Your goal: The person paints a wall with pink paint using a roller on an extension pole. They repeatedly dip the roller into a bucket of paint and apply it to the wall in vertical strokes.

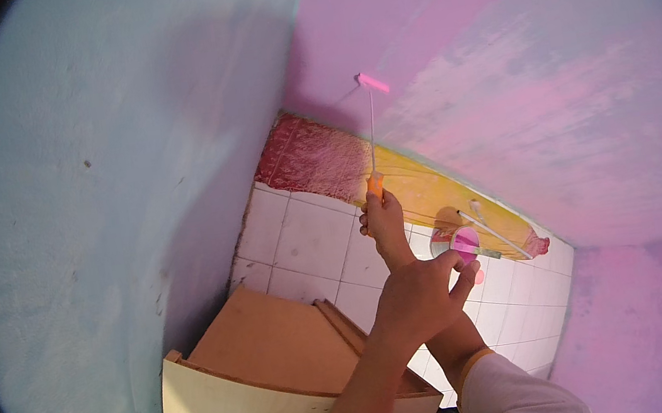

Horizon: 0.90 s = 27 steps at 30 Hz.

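My right hand [383, 218] grips the orange handle of a small paint roller [374, 83], whose pink sleeve lies against the pink-painted wall [345, 29]. My left hand [424, 294] is in front of the right forearm, its thumb and fingers bent. Its fingertips overlap the edge of a can of pink paint [464, 240] in the picture; whether they grip the can or anything else cannot be made out. A flat greenish strip [489, 253] shows beside the can.
A red and yellow cloth [422, 185] lies along the wall's foot on white floor tiles [309, 228]. A white rod [501, 237] is on the cloth. Wooden furniture [237, 400] stands at lower left, near the pale blue wall [78, 240]. Another pink wall [639, 310] is at right.
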{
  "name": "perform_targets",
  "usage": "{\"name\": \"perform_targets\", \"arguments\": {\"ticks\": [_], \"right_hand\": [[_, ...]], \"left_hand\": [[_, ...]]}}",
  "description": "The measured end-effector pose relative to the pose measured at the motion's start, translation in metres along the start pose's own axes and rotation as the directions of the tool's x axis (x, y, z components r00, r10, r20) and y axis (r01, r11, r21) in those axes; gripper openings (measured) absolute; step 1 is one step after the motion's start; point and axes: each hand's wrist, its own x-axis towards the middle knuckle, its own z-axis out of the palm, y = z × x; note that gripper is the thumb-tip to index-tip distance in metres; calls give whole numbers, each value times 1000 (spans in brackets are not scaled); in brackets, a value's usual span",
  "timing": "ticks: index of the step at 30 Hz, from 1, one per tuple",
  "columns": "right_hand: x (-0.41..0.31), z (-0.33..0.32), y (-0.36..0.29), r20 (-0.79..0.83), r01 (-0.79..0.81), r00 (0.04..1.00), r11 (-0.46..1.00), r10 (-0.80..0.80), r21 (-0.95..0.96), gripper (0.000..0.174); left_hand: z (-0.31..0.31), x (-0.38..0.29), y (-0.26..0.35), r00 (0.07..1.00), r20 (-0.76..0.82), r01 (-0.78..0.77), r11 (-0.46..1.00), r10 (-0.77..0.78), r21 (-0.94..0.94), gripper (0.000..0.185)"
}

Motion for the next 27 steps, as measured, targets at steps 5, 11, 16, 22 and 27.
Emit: {"name": "perform_targets", "arguments": {"ticks": [5, 11, 16, 22, 27], "right_hand": [[-52, -8, -23, -29, 78, 996, 997, -78, -13, 30], [-98, 2, -22, -162, 237, 959, 972, -232, 9, 47], [-77, -8, -21, -233, 524, 799, 832, -554, -183, 48], [-60, -19, -92, -204, 678, 674, 704, -710, -211, 51], [-56, -2, -99, -155, 613, 741, 753, -653, -242, 51]], "left_hand": [[2, 1, -2, 999, -19, -40, 999, 39, -19, 36], [9, -1, -6, 981, -111, -178, 961, 158, -212, 29], [-5, -7, 0, 969, -3, -229, 891, 247, -392, 27], [-10, -7, 5, 947, 34, -224, 735, 319, -640, 20], [-22, -13, 4, 957, 92, -165, 779, 275, -605, 22]]}}
